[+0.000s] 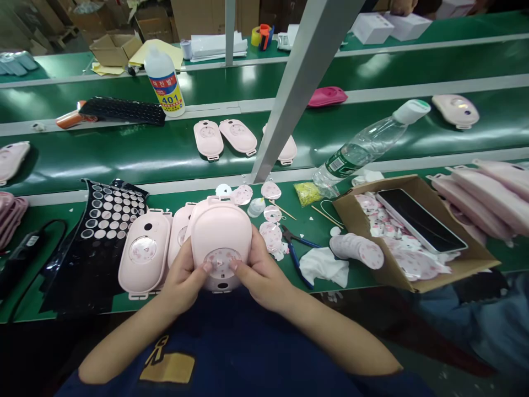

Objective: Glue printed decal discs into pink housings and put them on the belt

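Observation:
Both my hands hold a pink oval plastic shell (219, 231) upright above the table's near edge. My left hand (184, 278) grips its left side, thumb pressing on a round patterned disc (222, 260) set in the shell's lower face. My right hand (260, 273) grips the right side, its thumb on the same disc. Two more pink shells (144, 251) lie flat just left of my hands. Loose round patterned discs (270, 229) lie on the green table right of the shell.
A black sheet of round stickers (105, 212) lies at the left. Blue-handled pliers (295, 253), a white cloth (324, 264), a cardboard box (475, 259) with discs and a phone (419, 218), a water bottle (363, 143), a glue bottle (165, 82), a slanted metal post (289, 94).

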Demonstrator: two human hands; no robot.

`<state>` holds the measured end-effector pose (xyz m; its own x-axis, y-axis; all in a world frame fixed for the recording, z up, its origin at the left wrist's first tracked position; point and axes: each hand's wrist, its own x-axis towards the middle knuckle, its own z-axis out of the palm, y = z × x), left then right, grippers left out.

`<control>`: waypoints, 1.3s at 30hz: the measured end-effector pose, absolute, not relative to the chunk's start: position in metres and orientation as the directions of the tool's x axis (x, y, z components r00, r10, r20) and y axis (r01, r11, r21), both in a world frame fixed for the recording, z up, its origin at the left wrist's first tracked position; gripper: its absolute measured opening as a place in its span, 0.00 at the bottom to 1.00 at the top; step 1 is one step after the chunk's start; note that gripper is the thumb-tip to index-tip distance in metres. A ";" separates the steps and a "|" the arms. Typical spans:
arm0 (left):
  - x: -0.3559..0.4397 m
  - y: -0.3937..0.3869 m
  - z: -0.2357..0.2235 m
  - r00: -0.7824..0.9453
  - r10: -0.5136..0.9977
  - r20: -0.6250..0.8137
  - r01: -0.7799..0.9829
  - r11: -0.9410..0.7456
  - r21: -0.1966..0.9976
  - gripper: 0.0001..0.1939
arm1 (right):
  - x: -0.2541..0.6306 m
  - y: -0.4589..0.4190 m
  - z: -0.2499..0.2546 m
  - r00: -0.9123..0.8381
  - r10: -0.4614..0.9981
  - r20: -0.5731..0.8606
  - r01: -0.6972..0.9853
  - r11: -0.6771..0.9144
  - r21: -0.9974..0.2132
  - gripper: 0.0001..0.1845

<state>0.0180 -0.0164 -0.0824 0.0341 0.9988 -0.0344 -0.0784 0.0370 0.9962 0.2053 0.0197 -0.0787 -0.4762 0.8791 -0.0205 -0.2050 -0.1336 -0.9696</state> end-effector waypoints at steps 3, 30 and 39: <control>0.015 -0.016 -0.084 0.009 0.999 -0.039 -0.051 0.039 0.998 0.24 | 0.206 0.020 -0.076 -0.482 0.876 -0.009 -0.177 -0.107 -0.978 0.42; 0.001 -0.014 -0.064 -0.018 0.973 0.230 0.318 -0.212 0.924 0.21 | 0.270 0.046 -0.048 -0.524 0.684 0.507 0.283 0.701 -0.655 0.18; 0.000 -0.021 -0.063 0.050 0.937 0.347 0.358 -0.341 0.869 0.25 | 0.272 0.012 -0.018 -0.607 0.684 0.405 0.372 0.694 -0.616 0.15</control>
<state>-0.0002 -0.0206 -0.0632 0.0501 0.9365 0.3470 0.3584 -0.3412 0.8690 0.2721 0.0122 -0.0178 -0.6065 0.6840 0.4053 0.3715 0.6945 -0.6162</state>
